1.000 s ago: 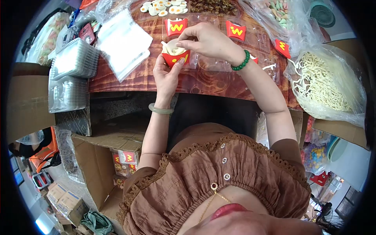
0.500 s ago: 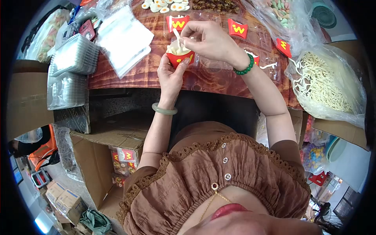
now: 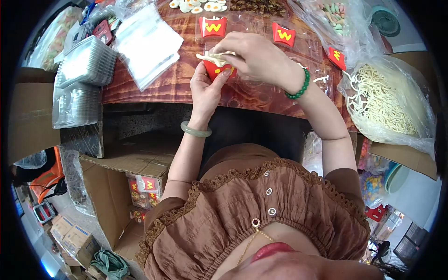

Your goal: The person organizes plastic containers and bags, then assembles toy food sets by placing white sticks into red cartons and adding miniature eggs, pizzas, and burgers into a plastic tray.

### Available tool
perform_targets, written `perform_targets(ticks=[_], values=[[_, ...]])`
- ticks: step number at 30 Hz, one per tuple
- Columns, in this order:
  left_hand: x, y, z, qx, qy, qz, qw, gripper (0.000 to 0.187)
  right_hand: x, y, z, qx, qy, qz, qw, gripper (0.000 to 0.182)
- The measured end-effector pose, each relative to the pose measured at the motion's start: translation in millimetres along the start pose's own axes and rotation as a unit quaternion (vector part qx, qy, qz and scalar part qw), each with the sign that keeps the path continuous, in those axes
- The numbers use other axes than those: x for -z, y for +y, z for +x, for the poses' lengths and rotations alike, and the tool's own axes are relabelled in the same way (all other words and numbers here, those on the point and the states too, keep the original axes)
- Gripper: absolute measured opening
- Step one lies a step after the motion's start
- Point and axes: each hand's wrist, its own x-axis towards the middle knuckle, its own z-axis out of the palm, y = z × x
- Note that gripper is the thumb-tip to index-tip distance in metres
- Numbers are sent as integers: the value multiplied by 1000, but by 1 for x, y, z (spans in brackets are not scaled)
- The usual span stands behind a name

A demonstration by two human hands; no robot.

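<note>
My left hand (image 3: 206, 88) holds a small red carton (image 3: 217, 71) with a yellow mark upright near the table's front edge. Pale strips (image 3: 219, 58) stick out of its top, one of them lying out to the left. Over the carton's right side is my right hand (image 3: 254, 58), its fingers curled at the strips; what the fingertips pinch is hidden. Other red cartons stand or lie on the table: one behind the held one (image 3: 213, 27), one further right (image 3: 283, 34) and one beside the bag (image 3: 337, 58). An open bag of pale strips (image 3: 380, 100) sits at the right.
Clear plastic sheets (image 3: 148, 46) and stacked clear trays (image 3: 86, 63) are at the left of the wooden-patterned table (image 3: 140, 95). Egg-shaped candies (image 3: 212, 6) and brown pieces lie at the back. A cardboard box (image 3: 102, 186) stands below the table at the left.
My right hand has moved slightly right and down, and the strip that stood upright from the carton is now down across its top. The held carton has shifted slightly right.
</note>
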Motion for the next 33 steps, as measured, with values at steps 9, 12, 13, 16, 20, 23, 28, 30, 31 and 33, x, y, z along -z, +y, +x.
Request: perform_targets(ticks=[9, 12, 13, 16, 20, 23, 28, 30, 31, 33], values=[[0, 1, 0, 5, -27, 4, 1000, 29, 10, -8, -10, -69, -55, 0, 996, 15], [-1, 3, -2, -5, -19, 8, 1000, 30, 8, -12, -8, -72, -53, -50, 995, 14], [1, 2, -3, -5, -19, 8, 1000, 30, 9, -13, -8, -78, -59, -89, 991, 13], [6, 0, -1, 3, -39, 35, 999, 31, 14, -17, -7, -43, -109, -32, 993, 13], [5, 0, -4, 12, -45, 49, 998, 33, 20, -5, 2, -179, -301, 135, 927, 14], [3, -3, -4, 17, -43, 40, 998, 33, 20, -5, 5, -265, -372, 233, 859, 19], [3, 6, 0, 27, -28, 28, 999, 32, 3, -10, -12, -57, -64, 11, 996, 22], [5, 4, 2, 18, -40, 33, 998, 32, 1, -5, -13, -49, -94, 7, 994, 23], [6, 2, 2, 19, -41, 34, 998, 32, 2, -4, -12, -41, -121, 2, 992, 23], [7, -3, 2, 13, -47, 17, 999, 32, 10, -10, -6, -135, -189, 99, 968, 23]])
